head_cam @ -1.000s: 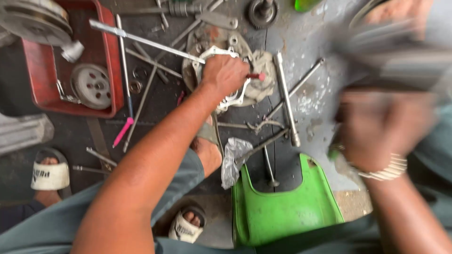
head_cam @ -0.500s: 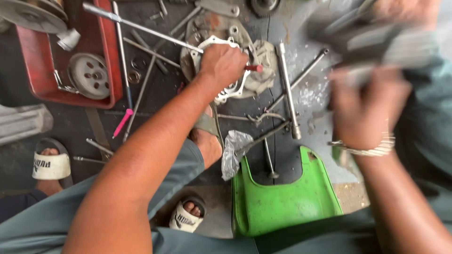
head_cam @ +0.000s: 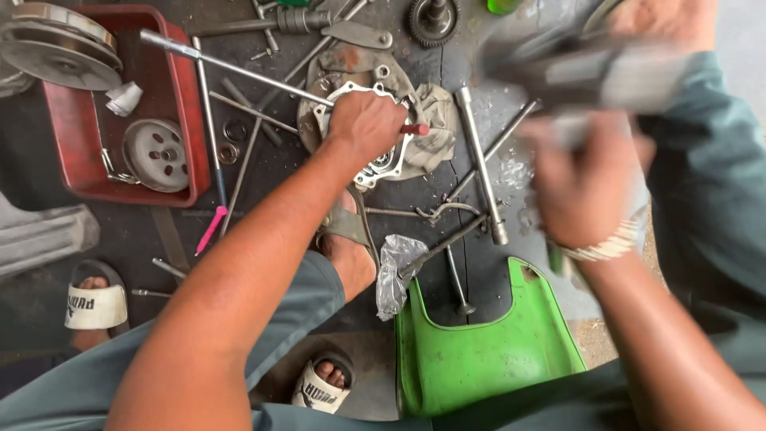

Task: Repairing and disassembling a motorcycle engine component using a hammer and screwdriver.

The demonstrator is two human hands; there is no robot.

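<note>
My left hand (head_cam: pixel 365 124) is closed around a tool with a red handle tip (head_cam: pixel 416 128) and presses it onto a white metal engine cover (head_cam: pixel 375 164) lying on the dark floor. A dirty rag (head_cam: pixel 435 120) lies just right of the cover. My right hand (head_cam: pixel 586 187), with a pale bracelet at the wrist, is raised and blurred. It grips a grey tool (head_cam: pixel 586 72) that shows only as a smear, so I cannot name its kind.
A red tray (head_cam: pixel 179 88) at upper left holds a pulley (head_cam: pixel 60 48) and a round clutch part (head_cam: pixel 158 153). Long steel rods (head_cam: pixel 479 160), wrenches and a gear (head_cam: pixel 435 20) lie scattered. A green plastic panel (head_cam: pixel 479 351) sits at the bottom. Sandalled feet (head_cam: pixel 96 303) stand at left.
My right hand with the grey tool has stayed blurred in motion on the right, shifting slightly. My left hand has kept its hold on the red-handled tool over the cover.
</note>
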